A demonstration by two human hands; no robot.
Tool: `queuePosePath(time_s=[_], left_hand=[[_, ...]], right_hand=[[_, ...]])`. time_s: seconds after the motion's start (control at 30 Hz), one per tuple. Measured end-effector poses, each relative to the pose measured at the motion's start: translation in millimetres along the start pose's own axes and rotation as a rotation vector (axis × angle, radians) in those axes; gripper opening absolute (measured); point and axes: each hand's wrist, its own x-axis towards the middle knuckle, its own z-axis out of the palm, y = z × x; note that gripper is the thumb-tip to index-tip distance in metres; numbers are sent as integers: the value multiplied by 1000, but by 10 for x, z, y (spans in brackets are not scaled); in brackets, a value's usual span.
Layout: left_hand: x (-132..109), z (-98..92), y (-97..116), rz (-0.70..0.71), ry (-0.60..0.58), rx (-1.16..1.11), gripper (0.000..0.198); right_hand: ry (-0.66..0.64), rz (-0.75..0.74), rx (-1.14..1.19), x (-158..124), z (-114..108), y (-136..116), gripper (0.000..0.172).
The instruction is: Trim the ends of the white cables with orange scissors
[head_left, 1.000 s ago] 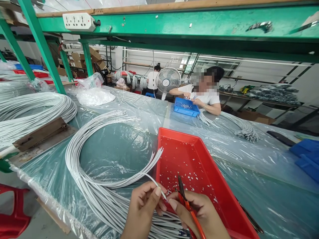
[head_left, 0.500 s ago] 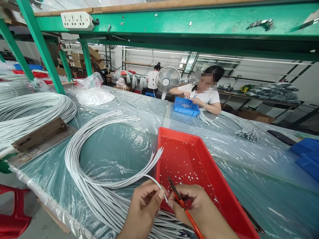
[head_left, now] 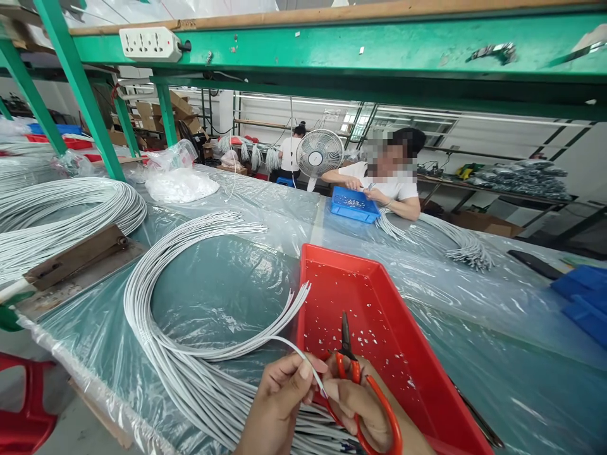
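My left hand [head_left: 289, 385] pinches a white cable [head_left: 307, 359] close to its end, over the near left edge of a red tray [head_left: 386, 284]. Orange-handled scissors [head_left: 348, 354] rest in my right hand [head_left: 365, 398], their dark blades pointing away from me over the tray. The thumb and fingers of that hand are at the cable's tip, which shows thin inner wires. A large looped bundle of white cables [head_left: 142, 316] lies on the table to the left and runs beneath my hands. Small white scraps are scattered in the tray.
Further left lie another cable coil [head_left: 114, 202] and a metal-and-wood block tool [head_left: 76, 259]. Across the table a co-worker [head_left: 398, 183] works over a blue tray [head_left: 353, 205]. A green shelf beam [head_left: 332, 54] crosses above. Tweezers-like metal [head_left: 478, 417] lie right of the red tray.
The scissors have turned in my right hand, so the blades now point more straight ahead and the handle loops show. My left hand keeps its pinch on the cable, shifted slightly right.
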Motion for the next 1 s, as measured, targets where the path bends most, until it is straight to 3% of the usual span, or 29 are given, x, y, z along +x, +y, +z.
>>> queuePosePath(time_s=[0.2, 0.4, 0.47, 0.6, 0.7, 0.87, 1.0], left_hand=[[-32, 71, 2, 17, 79, -9, 23], [-34, 211, 136, 13, 125, -96, 24], [-9, 224, 141, 32, 181, -82, 23], [37, 221, 85, 29, 238, -55, 22], [54, 225, 34, 5, 264, -51, 26], [67, 248, 6, -4, 247, -5, 31], [74, 251, 0, 2, 252, 73, 30]], right_hand=[[-14, 41, 40, -13, 25, 25, 34], [35, 38, -19, 17, 41, 60, 22], [162, -47, -134, -16, 5, 24, 18], [436, -418, -488, -140, -55, -105, 10], [518, -585, -591, -213, -47, -150, 6], [521, -661, -711, -245, -55, -147, 6], [433, -615, -821, -235, -121, -146, 12]])
